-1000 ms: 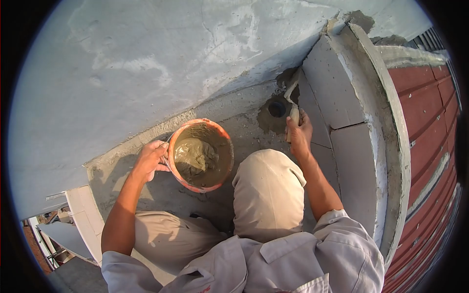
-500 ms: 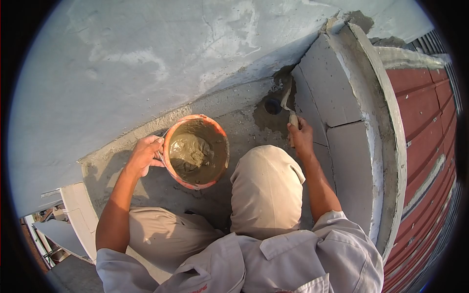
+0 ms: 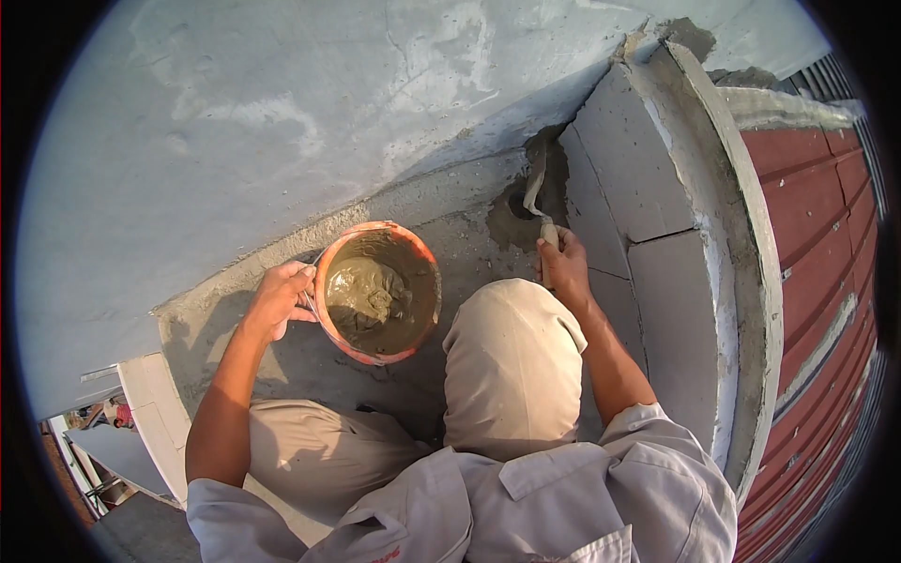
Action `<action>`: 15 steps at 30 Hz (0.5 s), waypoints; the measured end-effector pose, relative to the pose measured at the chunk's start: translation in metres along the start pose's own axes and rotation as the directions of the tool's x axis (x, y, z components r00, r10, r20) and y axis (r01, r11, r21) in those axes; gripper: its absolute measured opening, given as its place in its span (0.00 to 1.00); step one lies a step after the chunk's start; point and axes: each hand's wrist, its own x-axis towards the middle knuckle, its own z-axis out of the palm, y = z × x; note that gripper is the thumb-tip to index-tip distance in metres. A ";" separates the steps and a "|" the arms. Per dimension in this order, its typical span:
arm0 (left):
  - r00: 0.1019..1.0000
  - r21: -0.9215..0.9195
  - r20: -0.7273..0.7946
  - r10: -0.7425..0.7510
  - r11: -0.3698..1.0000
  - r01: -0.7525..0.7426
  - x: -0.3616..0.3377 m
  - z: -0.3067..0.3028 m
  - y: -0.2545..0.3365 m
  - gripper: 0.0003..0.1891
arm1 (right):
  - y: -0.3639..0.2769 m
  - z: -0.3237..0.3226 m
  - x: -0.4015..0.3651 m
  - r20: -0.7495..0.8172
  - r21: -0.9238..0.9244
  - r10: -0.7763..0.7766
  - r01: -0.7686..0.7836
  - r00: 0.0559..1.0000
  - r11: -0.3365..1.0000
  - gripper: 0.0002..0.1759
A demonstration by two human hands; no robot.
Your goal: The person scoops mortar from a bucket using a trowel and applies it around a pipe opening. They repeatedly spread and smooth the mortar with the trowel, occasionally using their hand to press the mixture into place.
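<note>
An orange bucket (image 3: 427, 328) with wet mortar (image 3: 366, 293) inside stands left of my knee, its mouth facing up at me. My left hand (image 3: 282, 298) is closed on the bucket's wire handle at the left rim. In the corner, my right hand (image 3: 566, 263) grips the wooden handle of a trowel (image 3: 537, 192). The narrow blade points away from me over a patch of wet mortar (image 3: 511, 227). Beside the blade lies a dark round hole (image 3: 522, 205), partly covered by the trowel.
A grey plastered wall (image 3: 282, 122) rises ahead. On the right, a low wall of pale blocks (image 3: 671, 319) borders the concrete floor (image 3: 460, 249), with a red metal roof (image 3: 807, 235) beyond it. My bent knee (image 3: 511, 366) sits between my arms.
My right hand and the trowel have shifted slightly left, and the blade now lies over part of the hole. My left hand and the bucket stay in place.
</note>
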 end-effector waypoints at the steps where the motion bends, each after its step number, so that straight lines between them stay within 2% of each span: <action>1: 1.000 0.002 0.001 0.001 1.000 -0.001 0.000 -0.001 0.000 0.16 | 0.006 -0.004 0.002 -0.007 -0.074 -0.014 0.013 1.000 0.997 0.28; 5: 1.000 -0.004 0.006 0.003 1.000 -0.003 0.000 0.001 0.001 0.16 | 0.031 -0.027 0.022 0.007 -0.313 -0.108 0.104 0.994 0.944 0.26; 10: 1.000 0.010 0.012 0.008 1.000 -0.008 -0.002 0.002 0.001 0.16 | -0.006 -0.047 0.037 0.084 -0.342 0.003 0.026 0.996 0.939 0.27; 15: 1.000 0.018 0.001 0.014 1.000 -0.014 -0.002 -0.001 -0.003 0.17 | 0.003 -0.071 0.057 0.085 -0.333 0.040 -0.009 0.996 0.943 0.27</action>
